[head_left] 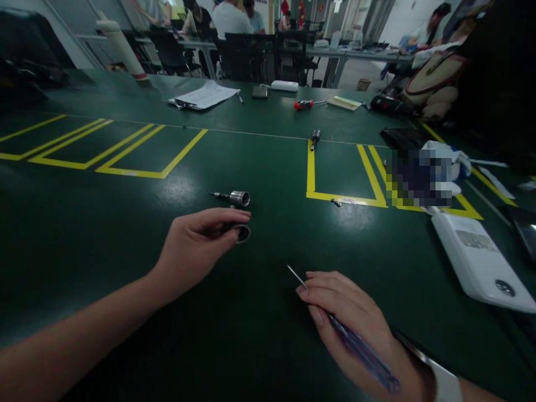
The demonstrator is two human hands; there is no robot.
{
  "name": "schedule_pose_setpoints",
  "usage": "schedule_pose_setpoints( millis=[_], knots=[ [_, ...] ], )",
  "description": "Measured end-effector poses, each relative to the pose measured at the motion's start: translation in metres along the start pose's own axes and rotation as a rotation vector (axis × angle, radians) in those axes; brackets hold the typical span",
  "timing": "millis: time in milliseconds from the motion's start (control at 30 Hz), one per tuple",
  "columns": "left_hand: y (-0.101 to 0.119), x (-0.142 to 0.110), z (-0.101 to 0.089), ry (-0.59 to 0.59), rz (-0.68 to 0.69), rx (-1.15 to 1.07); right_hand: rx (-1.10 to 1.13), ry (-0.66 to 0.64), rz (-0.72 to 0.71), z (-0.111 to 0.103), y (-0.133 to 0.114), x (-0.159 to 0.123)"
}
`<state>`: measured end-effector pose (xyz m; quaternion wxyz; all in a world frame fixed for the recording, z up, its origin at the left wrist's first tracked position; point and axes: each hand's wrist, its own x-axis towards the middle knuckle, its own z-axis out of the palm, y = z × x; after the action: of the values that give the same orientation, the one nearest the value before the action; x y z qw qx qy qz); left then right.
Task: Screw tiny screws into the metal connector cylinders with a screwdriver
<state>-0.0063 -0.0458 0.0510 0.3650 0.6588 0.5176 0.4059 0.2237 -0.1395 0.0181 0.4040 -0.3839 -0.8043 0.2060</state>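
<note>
My left hand (196, 245) pinches a small metal cylindrical part (243, 233), its open round end facing right; my fingers hide the rest. Just beyond it on the green table lies a similar metal part (239, 198) with a thin dark shaft pointing left. In my right hand (347, 324) is a screwdriver (360, 352) with a clear purplish handle. Its thin metal tip points up and left, apart from the part in my left hand. A third metal cylindrical part (315, 138) rests farther back, by a yellow tape line.
Small metal pieces (336, 202) lie on the tape. At right are a white device (481, 259) and crumpled cloth (456, 159). Farther back sit a red-black screwdriver (304, 104), papers (205, 95) and a pale bottle (121, 47). People sit at tables behind.
</note>
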Motion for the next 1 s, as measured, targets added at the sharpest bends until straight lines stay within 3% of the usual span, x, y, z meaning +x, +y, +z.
schedule_pose_setpoints(
  millis=[133,267,367,500,667,800,1000],
  knots=[
    [-0.018,0.027,-0.025,0.188,0.013,0.148,0.003,-0.032,0.089,-0.001,0.001,-0.001],
    [-0.039,0.054,-0.043,0.285,-0.002,0.244,0.003,-0.169,0.114,-0.001,-0.005,0.019],
    [-0.053,0.067,-0.049,0.308,-0.008,0.280,-0.071,-0.230,0.021,0.014,-0.005,0.057],
    [-0.064,0.073,-0.053,0.313,-0.013,0.272,-0.252,-0.125,-0.118,0.054,0.013,0.120],
    [-0.071,0.073,-0.057,0.322,-0.037,0.266,-0.529,-0.253,-0.140,0.087,0.038,0.173],
    [-0.075,0.071,-0.057,0.271,-0.055,0.191,-0.583,-0.275,-0.133,0.080,0.051,0.180],
    [-0.077,0.065,-0.049,0.061,-0.003,0.049,-0.722,-0.200,0.009,0.041,0.088,0.168]
  ],
)
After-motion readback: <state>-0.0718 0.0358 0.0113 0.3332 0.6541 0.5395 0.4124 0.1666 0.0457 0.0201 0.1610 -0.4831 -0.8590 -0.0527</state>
